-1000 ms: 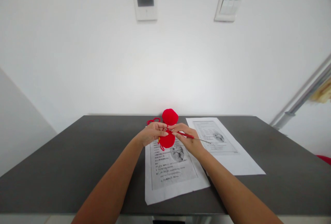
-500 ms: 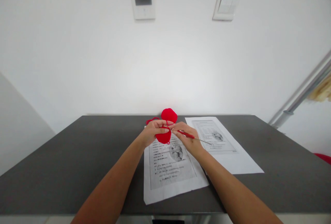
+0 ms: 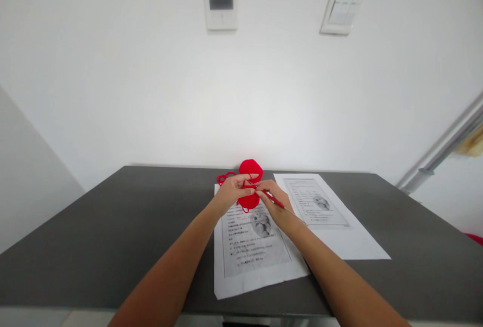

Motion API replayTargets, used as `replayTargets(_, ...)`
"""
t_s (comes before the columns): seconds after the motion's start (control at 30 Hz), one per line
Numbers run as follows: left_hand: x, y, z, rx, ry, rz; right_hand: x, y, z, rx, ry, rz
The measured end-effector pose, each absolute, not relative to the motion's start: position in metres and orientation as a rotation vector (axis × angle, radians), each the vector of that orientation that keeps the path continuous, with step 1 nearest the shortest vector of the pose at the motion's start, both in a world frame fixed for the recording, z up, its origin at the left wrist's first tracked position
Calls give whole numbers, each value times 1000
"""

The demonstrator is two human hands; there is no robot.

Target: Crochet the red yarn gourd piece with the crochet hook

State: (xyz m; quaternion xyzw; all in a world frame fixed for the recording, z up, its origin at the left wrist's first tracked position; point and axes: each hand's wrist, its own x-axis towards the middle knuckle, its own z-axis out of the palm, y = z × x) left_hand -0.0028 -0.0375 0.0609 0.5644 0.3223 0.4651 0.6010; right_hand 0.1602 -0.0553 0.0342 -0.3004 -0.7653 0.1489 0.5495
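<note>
My left hand (image 3: 231, 191) pinches a small red crocheted piece (image 3: 249, 202), with a strand of red yarn running over its fingers. My right hand (image 3: 274, 201) grips a crochet hook (image 3: 277, 202) by its red handle; the thin metal shaft sticks out behind, toward the wrist. The hook's tip meets the crocheted piece between both hands, but the fingers hide the exact stitch. Just behind the hands, a ball of red yarn (image 3: 250, 167) sits at the table's back edge. Loose yarn loops (image 3: 224, 178) lie left of it.
Beneath the hands is a printed sheet (image 3: 256, 256) on the dark grey table (image 3: 113, 246). A second printed sheet (image 3: 362, 239) lies to the right. On the white wall behind are a panel with a small screen (image 3: 221, 7) and a switch plate (image 3: 341, 12).
The view has shifted slightly, so most things sit a little further right. My hands are still together at the crocheted piece, and the hook is tilted a bit more steeply.
</note>
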Motion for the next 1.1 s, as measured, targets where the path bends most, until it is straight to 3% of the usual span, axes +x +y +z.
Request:
replayTargets(0.2,21,-44,51,1273,935,1388,157,-53,29,-734,-1823,109)
replayTargets(0.53,-20,-36,67,1173,607,789,159,-64,44,-715,-1796,498)
replayTargets(1.1,-21,-34,67,1184,683,911,162,-68,52,-544,-1811,291)
